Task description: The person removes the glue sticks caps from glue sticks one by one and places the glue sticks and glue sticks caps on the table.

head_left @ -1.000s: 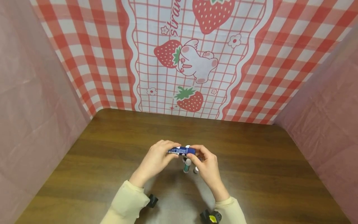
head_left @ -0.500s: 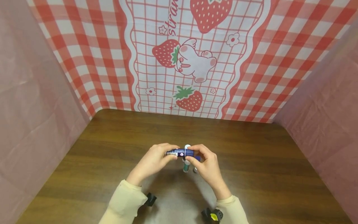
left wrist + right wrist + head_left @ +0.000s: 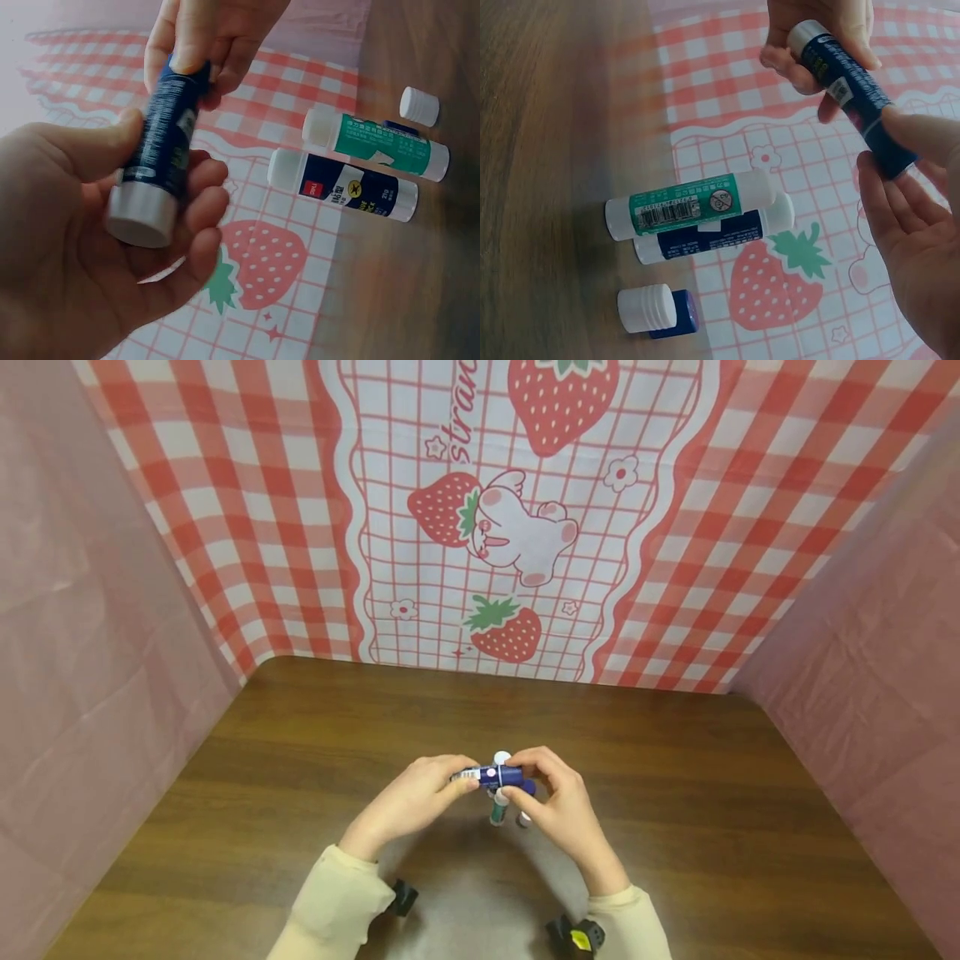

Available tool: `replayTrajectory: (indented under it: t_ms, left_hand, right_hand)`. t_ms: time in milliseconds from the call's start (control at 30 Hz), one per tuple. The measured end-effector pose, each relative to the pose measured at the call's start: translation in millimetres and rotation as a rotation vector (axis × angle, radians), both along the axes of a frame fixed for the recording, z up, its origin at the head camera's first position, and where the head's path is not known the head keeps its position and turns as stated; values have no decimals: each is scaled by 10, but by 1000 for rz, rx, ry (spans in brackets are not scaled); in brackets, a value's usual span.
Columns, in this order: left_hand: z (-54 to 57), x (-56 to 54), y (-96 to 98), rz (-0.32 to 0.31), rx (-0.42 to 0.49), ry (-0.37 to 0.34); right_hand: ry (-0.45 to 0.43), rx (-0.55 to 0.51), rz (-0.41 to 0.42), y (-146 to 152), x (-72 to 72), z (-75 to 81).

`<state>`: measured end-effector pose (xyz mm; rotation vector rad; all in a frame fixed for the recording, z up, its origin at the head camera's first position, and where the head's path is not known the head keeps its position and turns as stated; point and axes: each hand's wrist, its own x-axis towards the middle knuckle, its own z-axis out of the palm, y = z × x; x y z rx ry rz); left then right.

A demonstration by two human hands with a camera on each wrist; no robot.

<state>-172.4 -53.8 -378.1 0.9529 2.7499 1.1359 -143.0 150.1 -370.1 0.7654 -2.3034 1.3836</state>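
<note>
A dark blue glue stick (image 3: pixel 489 775) is held level above the table between both hands. My left hand (image 3: pixel 408 802) grips the body near its white base (image 3: pixel 142 215), thumb on one side and fingers curled beneath. On the other end, my right hand (image 3: pixel 558 806) pinches the blue cap (image 3: pixel 889 150) between thumb and fingers. Below and behind the hands stand two more glue sticks, one green (image 3: pixel 686 204) and one dark blue (image 3: pixel 352 187), each with white ends. A white cap (image 3: pixel 646 308) and a small blue cap (image 3: pixel 684 313) sit beside them.
The brown wooden table (image 3: pixel 300 760) reaches back to a strawberry-print backdrop (image 3: pixel 525 635). Pink cloth walls (image 3: pixel 90 652) rise at both sides. Black wrist devices (image 3: pixel 405 897) hang below the sleeves.
The held glue stick has turned a little about its length, bringing a white barcode label and a round mark toward the head camera. Both hands stay nearly in place around it.
</note>
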Motion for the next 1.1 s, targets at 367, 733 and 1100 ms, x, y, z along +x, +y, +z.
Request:
replayTrajectory:
  t_ms: [367,733,1100]
  left_hand:
    - [0,20,45,76,135,359]
    - [-20,-19,100,55,145,621]
    - [-73,-22,74,70,145,431]
  right_hand:
    - [-222,-200,78,41,-132,-268]
    - [-334,-311,48,29,-145,-270]
    - [-249,-231,-52,31,-135,-272]
